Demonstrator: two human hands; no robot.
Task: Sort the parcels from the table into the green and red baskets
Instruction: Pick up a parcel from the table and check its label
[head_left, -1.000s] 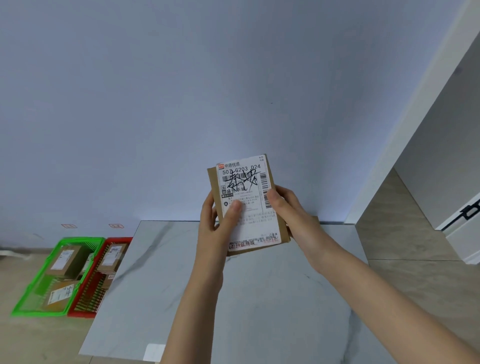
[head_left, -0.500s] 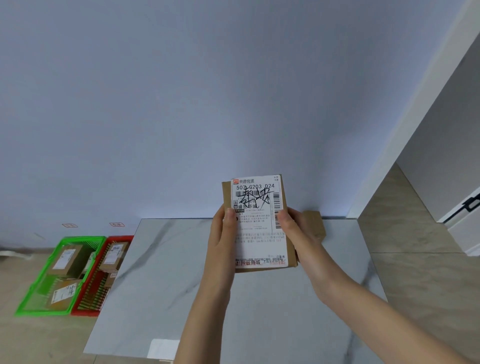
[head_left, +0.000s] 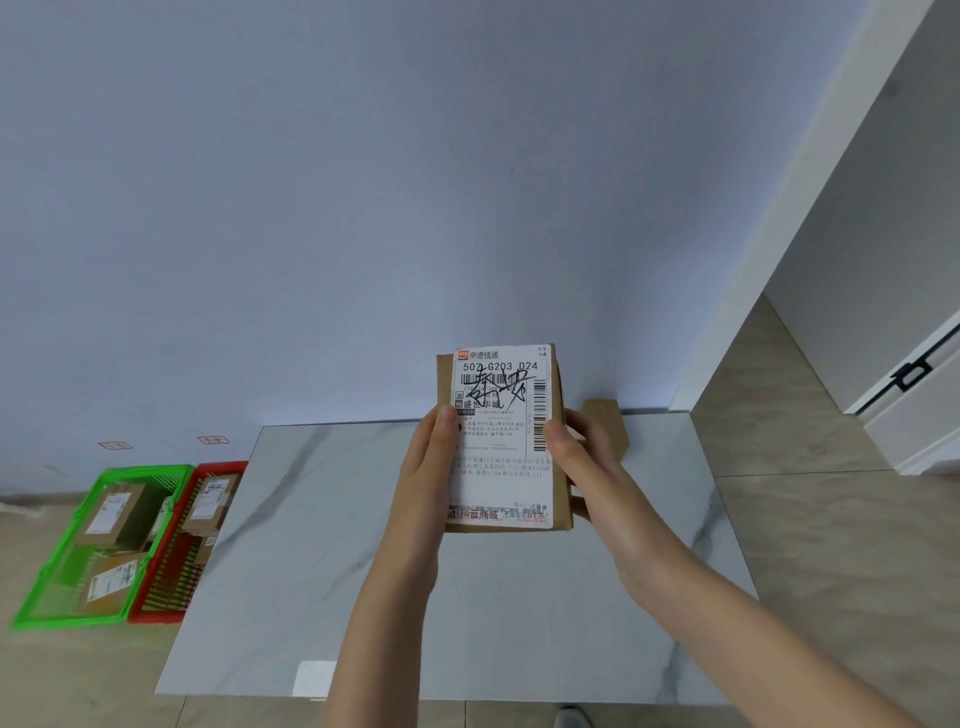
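Two hands gripped a brown cardboard parcel (head_left: 501, 441) over the far half of a pale, marble-patterned bench (head_left: 311, 519); the left hand (head_left: 423, 478) held the parcel's left edge with its thumb laid on the white shipping label, while the right hand (head_left: 587, 467) clasped the right edge, thumb pressed beside the label's upright barcode and fingers curled out of sight behind the box. The parcel was held up with its label face turned to the camera; the label carried printed barcodes and lines of text, with a black marker scrawl across its upper part.

One more brown parcel (head_left: 602, 415) lay at the bench's far edge near the wall (head_left: 363, 208), partly hidden behind the right hand.

On the floor to the left of the bench stood the green basket (head_left: 145, 470) and the red basket (head_left: 156, 616), side by side and touching; the red one stood nearer the bench, whose edge covered part of it. The green basket held labelled brown boxes, one at its far end (head_left: 117, 512) and one at its near end (head_left: 109, 582); the red basket showed a labelled box (head_left: 208, 501) at its far end. Two small red-printed tags (head_left: 114, 445) were stuck low on the wall behind the baskets; their wording was too small to read.
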